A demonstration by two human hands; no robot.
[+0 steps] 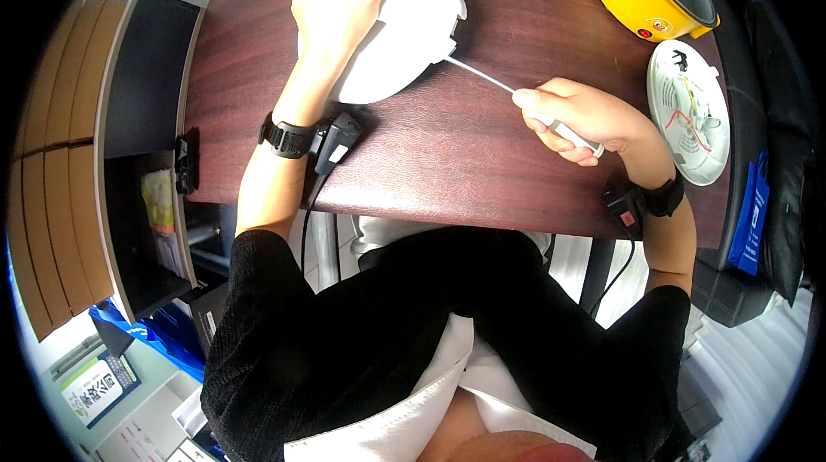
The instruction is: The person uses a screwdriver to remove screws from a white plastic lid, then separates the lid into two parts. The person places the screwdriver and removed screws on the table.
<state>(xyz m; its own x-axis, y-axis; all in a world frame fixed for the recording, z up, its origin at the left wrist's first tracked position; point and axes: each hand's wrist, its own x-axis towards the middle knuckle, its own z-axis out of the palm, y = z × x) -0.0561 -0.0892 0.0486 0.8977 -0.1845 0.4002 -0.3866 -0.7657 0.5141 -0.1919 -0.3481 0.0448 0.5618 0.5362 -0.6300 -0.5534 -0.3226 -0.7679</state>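
On the table near its far side lies a white oval plastic housing (391,45) with small tabs on its right edge. My left hand (340,10) is closed over its upper part, with the thumb pressed near a raised spot; the other fingertips are hidden. My right hand (585,118) is wrapped around the white handle of a slim tool (482,74), which looks like a screwdriver. Its long, thin, straight shaft reaches left to the tabbed edge of the housing, and its tip appears to touch there.
A yellow electric pot (632,2) stands at the far right. Below it sits an open white oval shell (688,113) with loose wires inside. Cabled black devices are strapped at both wrists. Left of the dark red wooden table (413,169) are a shelf unit (151,75) and cardboard boxes (60,161).
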